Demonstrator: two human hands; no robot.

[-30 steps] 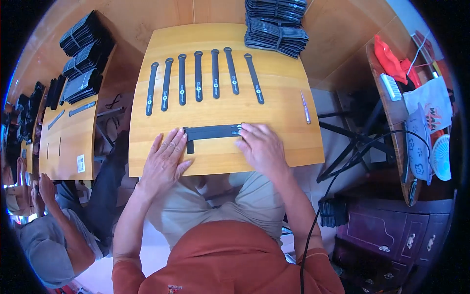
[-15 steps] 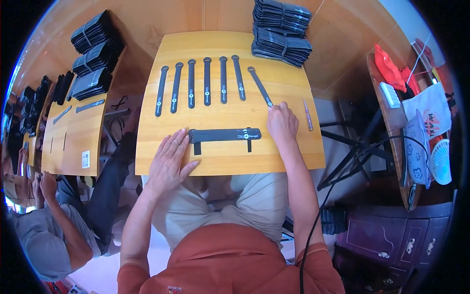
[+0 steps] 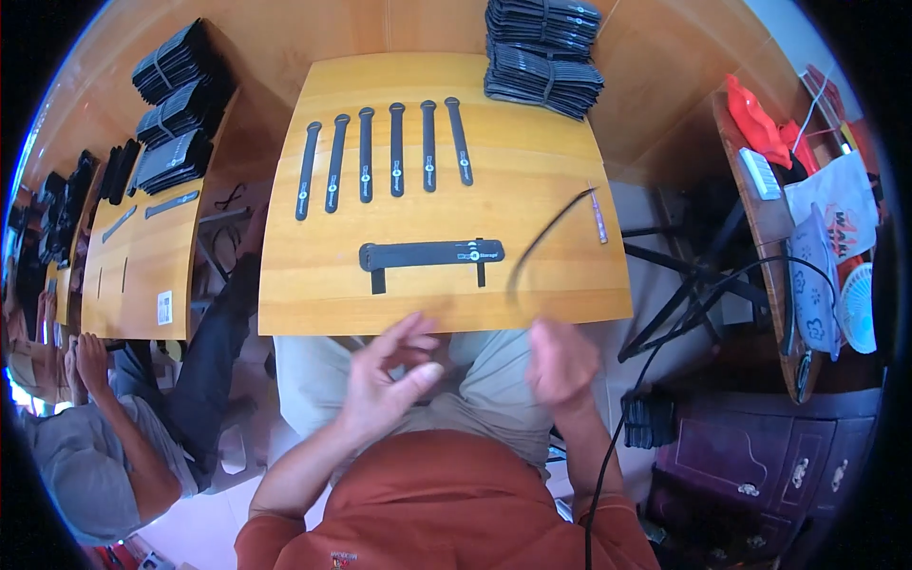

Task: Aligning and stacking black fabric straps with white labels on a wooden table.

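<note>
My right hand (image 3: 562, 366), a little blurred, is closed on one end of a dark strap (image 3: 548, 234). The strap bows up edge-on over the table's right side. Past the front edge of the table, above my lap, my left hand (image 3: 388, 380) is empty with its fingers apart. A wider stack of black straps (image 3: 432, 254) lies crosswise near the front edge, with two short black tabs sticking out toward me. Several narrow black straps (image 3: 397, 152) with a small slot at the far end lie side by side behind it.
On the wooden table (image 3: 532, 142) lies a thin pinkish screwdriver-like tool (image 3: 598, 217) at right. Bundled black straps (image 3: 543, 76) are piled at the back right corner. Another person (image 3: 95, 456) sits at a side table (image 3: 142, 275) on the left. A cable (image 3: 608, 446) runs past my right arm.
My right hand has lifted the seventh narrow strap off the table and drawn it toward me. My left hand has left the crosswise stack and moved back over my lap.
</note>
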